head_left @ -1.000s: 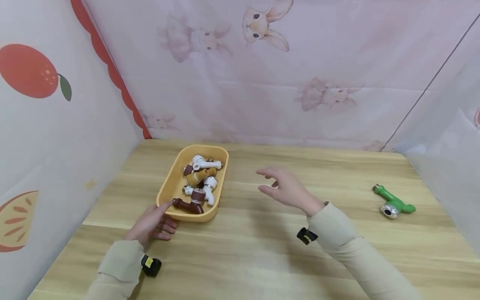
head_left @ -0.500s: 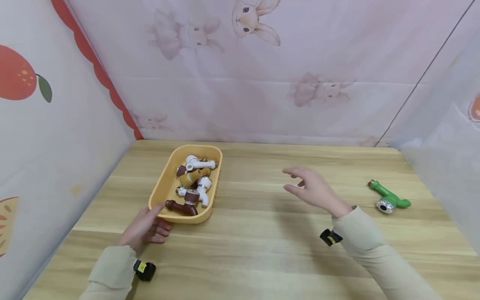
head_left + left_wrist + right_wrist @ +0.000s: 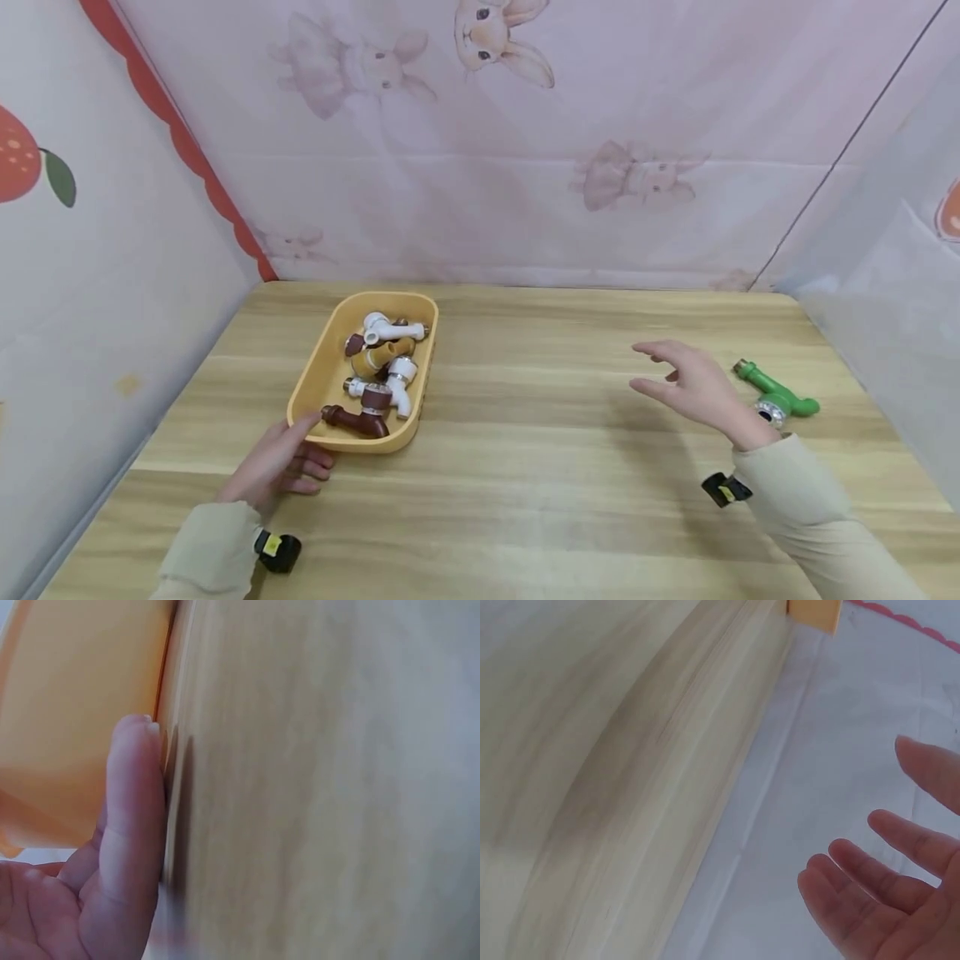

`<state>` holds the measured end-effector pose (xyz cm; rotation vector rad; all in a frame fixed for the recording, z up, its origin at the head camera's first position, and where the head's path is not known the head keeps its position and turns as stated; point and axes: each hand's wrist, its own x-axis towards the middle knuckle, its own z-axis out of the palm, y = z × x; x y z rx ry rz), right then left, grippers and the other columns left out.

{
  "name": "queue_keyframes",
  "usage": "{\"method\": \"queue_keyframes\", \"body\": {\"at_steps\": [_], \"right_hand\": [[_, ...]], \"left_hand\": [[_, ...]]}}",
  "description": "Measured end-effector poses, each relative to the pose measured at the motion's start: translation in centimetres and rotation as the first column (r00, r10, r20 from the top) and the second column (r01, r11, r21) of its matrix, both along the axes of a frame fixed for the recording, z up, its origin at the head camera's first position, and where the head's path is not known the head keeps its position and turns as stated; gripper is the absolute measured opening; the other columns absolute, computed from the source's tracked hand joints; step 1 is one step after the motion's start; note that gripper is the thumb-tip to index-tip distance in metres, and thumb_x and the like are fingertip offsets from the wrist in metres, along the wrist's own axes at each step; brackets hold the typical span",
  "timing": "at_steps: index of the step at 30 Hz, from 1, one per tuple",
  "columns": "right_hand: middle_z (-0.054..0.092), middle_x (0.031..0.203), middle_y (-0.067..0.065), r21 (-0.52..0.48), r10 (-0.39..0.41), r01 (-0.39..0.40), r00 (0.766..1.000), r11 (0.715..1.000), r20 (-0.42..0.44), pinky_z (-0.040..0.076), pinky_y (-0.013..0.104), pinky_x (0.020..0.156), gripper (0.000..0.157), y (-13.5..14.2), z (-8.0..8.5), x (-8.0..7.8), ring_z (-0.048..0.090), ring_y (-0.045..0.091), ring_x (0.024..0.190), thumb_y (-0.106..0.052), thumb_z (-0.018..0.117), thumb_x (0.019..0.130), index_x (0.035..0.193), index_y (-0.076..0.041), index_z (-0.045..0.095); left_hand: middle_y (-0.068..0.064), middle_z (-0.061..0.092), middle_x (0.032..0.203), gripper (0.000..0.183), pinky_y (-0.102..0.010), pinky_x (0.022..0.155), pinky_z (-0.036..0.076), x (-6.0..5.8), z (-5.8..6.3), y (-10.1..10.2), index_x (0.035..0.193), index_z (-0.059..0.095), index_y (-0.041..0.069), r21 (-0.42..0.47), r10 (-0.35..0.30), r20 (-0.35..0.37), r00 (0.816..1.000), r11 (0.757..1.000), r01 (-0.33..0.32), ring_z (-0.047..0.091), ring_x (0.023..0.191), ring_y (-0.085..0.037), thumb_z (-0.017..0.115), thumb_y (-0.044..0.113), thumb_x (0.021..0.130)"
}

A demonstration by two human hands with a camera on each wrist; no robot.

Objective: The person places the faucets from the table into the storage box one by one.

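At the near left corner of a yellow plastic basket [image 3: 307, 392], my left hand [image 3: 272, 467] holds the rim, thumb on top and the other fingers against the outer wall. The left wrist view shows those fingers [image 3: 135, 802] low beside the basket, close to the tabletop. Inside lie several water taps: a dark brown tap [image 3: 360, 422], a white tap [image 3: 401, 385], a mustard tap [image 3: 378, 357] and another white tap [image 3: 393, 331]. My right hand [image 3: 697, 387] hovers over the table with spread fingers, holding nothing. Just right of it lies a green tap [image 3: 780, 396], partly covered by the wrist.
The wood-grain table [image 3: 525, 500] runs back to a pink fabric wall [image 3: 487, 208] printed with rabbits. A white cloth wall [image 3: 112, 275] with red scalloped trim stands on the left, and a pale wall [image 3: 885, 317] on the right.
My right hand has moved right across the table, from near the basket to beside the green tap. My left hand keeps its place on the basket. The head view has shifted slightly.
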<state>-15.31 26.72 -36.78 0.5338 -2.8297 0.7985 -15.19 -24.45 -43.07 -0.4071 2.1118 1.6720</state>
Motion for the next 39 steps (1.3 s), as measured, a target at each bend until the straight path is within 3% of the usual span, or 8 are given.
{"method": "queue_keyframes", "body": {"at_steps": [13, 18, 24, 32, 39], "right_hand": [[0.050, 0.120, 0.028, 0.100, -0.119, 0.117, 0.993, 0.988, 0.019, 0.048, 0.050, 0.070, 0.064, 4.9, -0.4, 1.8, 0.055, 0.043, 0.093, -0.036, 0.070, 0.078, 0.124, 0.004, 0.050], [0.044, 0.123, 0.033, 0.131, -0.137, 0.132, 0.990, 0.983, 0.029, 0.037, 0.063, 0.079, 0.071, 6.4, -1.4, 2.0, 0.041, 0.051, 0.106, -0.037, 0.073, 0.075, 0.125, 0.006, 0.046], [0.034, 0.124, 0.041, 0.225, -0.173, 0.153, 0.982, 0.962, 0.071, 0.028, 0.069, 0.081, 0.088, 8.0, -2.4, 2.2, 0.028, 0.059, 0.109, -0.043, 0.075, 0.069, 0.129, 0.009, 0.038], [0.019, 0.128, 0.043, 0.349, -0.264, 0.178, 0.940, 0.920, 0.217, 0.020, 0.076, 0.079, 0.109, 10.9, -3.8, 2.4, 0.013, 0.064, 0.112, -0.054, 0.072, 0.066, 0.140, 0.004, 0.018], [0.020, 0.122, 0.048, 0.376, -0.304, 0.184, 0.907, 0.908, 0.290, 0.024, 0.077, 0.076, 0.110, 12.9, -5.1, 3.1, 0.020, 0.067, 0.104, -0.057, 0.071, 0.065, 0.135, 0.012, 0.021]], "left_hand": [[-0.011, 0.062, 0.077, 0.069, -0.039, 0.059, 0.054, 0.3, -0.1, 0.1, 0.130, 0.022, -0.001, 0.016, -0.009, -0.014, 1.000, 1.000, 0.009, 0.061, 0.064, -0.022, 0.042, 0.052, 0.091], [-0.011, 0.062, 0.076, 0.068, -0.039, 0.059, 0.055, 0.2, -0.2, 0.1, 0.130, 0.022, -0.002, 0.010, -0.013, -0.010, 1.000, 1.000, 0.013, 0.061, 0.064, -0.022, 0.041, 0.050, 0.092], [-0.010, 0.062, 0.076, 0.067, -0.039, 0.060, 0.055, -0.1, -0.2, 0.0, 0.129, 0.023, -0.002, 0.012, -0.030, -0.029, 0.999, 0.999, 0.030, 0.061, 0.065, -0.021, 0.041, 0.050, 0.092], [-0.010, 0.062, 0.076, 0.071, -0.040, 0.060, 0.055, 0.1, -0.2, -0.3, 0.131, 0.020, -0.001, 0.018, -0.019, -0.013, 1.000, 1.000, 0.019, 0.061, 0.065, -0.022, 0.042, 0.052, 0.091], [-0.010, 0.062, 0.077, 0.074, -0.039, 0.060, 0.055, 0.0, -0.2, -0.2, 0.134, 0.017, -0.004, -0.004, -0.043, -0.009, 0.999, 0.999, 0.043, 0.061, 0.066, -0.022, 0.040, 0.052, 0.092]]}}
